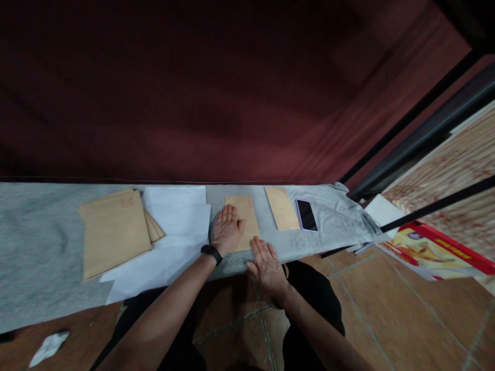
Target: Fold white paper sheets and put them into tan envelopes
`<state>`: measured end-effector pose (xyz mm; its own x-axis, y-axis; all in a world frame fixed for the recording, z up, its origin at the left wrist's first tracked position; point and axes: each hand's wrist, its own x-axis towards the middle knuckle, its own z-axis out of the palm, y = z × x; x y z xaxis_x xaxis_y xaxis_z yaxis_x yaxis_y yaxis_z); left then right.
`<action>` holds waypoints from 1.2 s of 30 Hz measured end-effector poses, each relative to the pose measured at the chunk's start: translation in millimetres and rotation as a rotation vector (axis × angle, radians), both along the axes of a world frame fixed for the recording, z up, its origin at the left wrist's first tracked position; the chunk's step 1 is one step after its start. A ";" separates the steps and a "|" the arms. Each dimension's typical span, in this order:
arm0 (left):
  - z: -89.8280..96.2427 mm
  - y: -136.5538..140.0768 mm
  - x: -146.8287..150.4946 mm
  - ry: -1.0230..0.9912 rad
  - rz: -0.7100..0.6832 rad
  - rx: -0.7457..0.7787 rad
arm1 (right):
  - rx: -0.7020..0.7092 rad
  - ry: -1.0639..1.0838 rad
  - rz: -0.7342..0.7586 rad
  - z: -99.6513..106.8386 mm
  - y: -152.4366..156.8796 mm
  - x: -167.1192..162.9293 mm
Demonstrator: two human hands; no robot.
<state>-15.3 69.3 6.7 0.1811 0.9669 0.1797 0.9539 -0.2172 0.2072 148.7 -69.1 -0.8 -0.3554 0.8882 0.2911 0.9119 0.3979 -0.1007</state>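
Observation:
A brown paper envelope lies in front of me on the grey cloth. My left hand rests flat over its left side, fingers stretched out and pointing away from me. At the envelope's near right corner, my right hand has its fingers extended, the tips touching or just over the paper. Neither hand grips anything. To the right lies another brown envelope. White paper sheets are spread left of my left hand, and a stack of brown envelopes partly covers them.
A phone lies near the cloth-covered table's right end. Behind the table hangs a dark red curtain. Black metal bars and a red and yellow box are at the right. A white scrap lies on the tiled floor.

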 end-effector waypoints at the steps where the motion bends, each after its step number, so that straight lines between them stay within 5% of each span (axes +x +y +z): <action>1: 0.7 -1.5 -0.9 0.001 0.018 0.003 | 0.009 0.005 -0.008 -1.8 -0.8 0.1; 5: 2.4 -12.8 0.0 -0.012 0.003 0.086 | 0.027 0.016 -0.042 -7.9 -2.9 -1.6; 11: -0.3 -23.6 16.2 0.009 -0.429 0.096 | 0.025 0.029 -0.059 -10.5 -3.2 -4.5; 23: -1.6 2.0 14.5 -0.040 -0.177 0.064 | -0.015 -0.034 -0.074 -2.3 -4.9 -4.6; 36: 1.5 -74.1 -15.9 0.053 -0.275 -0.005 | 0.075 0.020 -0.178 -12.6 -13.2 -5.9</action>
<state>-31.3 -4.8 8.2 0.4456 0.8811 0.1583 0.8689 -0.4683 0.1606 142.8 -82.2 -13.4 -0.1878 0.9123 0.3639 0.9667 0.2373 -0.0960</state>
